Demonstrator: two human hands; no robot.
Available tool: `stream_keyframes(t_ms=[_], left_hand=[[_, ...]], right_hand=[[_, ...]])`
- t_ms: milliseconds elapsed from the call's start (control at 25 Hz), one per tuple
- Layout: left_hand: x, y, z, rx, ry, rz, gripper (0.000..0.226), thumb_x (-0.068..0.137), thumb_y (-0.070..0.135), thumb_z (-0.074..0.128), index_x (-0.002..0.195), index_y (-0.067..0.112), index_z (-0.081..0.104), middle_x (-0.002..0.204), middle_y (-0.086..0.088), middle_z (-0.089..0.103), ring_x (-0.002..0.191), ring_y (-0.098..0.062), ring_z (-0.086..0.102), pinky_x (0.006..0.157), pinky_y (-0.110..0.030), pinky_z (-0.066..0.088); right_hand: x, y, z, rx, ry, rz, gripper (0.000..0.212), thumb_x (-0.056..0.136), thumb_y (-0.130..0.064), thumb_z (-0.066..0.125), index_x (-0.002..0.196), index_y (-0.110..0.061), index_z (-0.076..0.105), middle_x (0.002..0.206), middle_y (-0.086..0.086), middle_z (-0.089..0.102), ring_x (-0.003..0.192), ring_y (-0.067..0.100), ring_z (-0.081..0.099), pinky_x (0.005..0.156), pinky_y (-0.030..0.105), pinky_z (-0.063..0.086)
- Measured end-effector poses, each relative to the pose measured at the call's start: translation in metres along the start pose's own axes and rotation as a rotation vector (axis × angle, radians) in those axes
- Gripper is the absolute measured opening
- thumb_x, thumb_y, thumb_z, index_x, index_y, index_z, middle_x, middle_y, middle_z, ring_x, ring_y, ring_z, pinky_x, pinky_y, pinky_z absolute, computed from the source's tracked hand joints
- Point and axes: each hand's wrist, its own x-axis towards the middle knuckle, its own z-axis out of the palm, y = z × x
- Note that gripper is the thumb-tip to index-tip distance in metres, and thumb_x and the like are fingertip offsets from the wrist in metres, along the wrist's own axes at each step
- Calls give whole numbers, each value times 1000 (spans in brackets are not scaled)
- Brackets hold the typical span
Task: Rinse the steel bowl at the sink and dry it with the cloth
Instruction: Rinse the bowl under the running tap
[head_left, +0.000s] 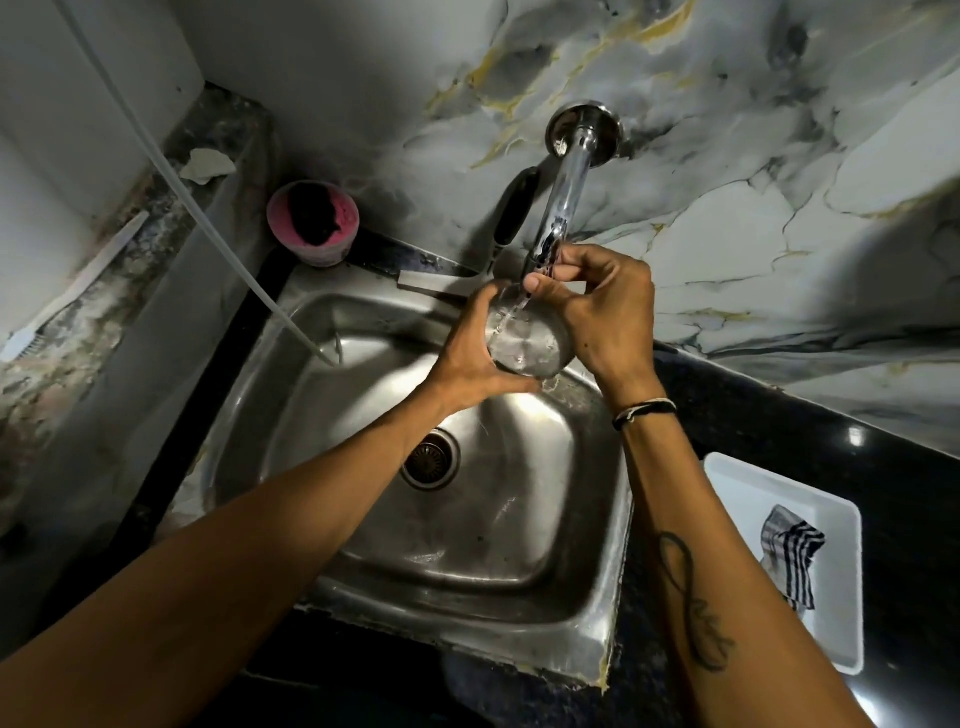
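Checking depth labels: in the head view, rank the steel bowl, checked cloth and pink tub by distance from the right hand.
From the right hand:
1. Round steel bowl, gripped under the tap.
2. Pink plastic tub, far left on the sink's back ledge.
3. Black-and-white checked cloth, in the white tray, near right.

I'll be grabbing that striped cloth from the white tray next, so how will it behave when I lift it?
The striped cloth lies crumpled in the white tray, so it will probably hang limp and unfold. It looks thin, likely light. It sits away from the running water, so it is probably dry and easy to pinch.
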Motion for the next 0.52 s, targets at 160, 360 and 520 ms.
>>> stream_keyframes(t_ms=[160,360,520], left_hand=[[-21,-24,-24,10,31,15,133,51,33,106,163,27,34,161,-1,51,150,-19,51,126,-47,45],[-2,-10,-28,-2,22,66,131,51,36,104,162,31,33,153,21,49,142,7,48,119,-15,41],[-5,-9,-14,7,-30,49,136,54,29,105,167,22,28,165,-1,46,153,-16,46,129,-32,40]], right_hand=[[0,1,5,19,16,41,26,81,-15,91,104,-6,81,97,18,80,98,32,78,97,46,62],[-3,2,6,47,20,41,25,81,-14,91,102,-5,81,96,18,80,96,33,78,94,49,63],[-3,0,4,31,6,42,27,81,-16,91,106,-8,82,96,15,81,96,31,78,92,48,64]])
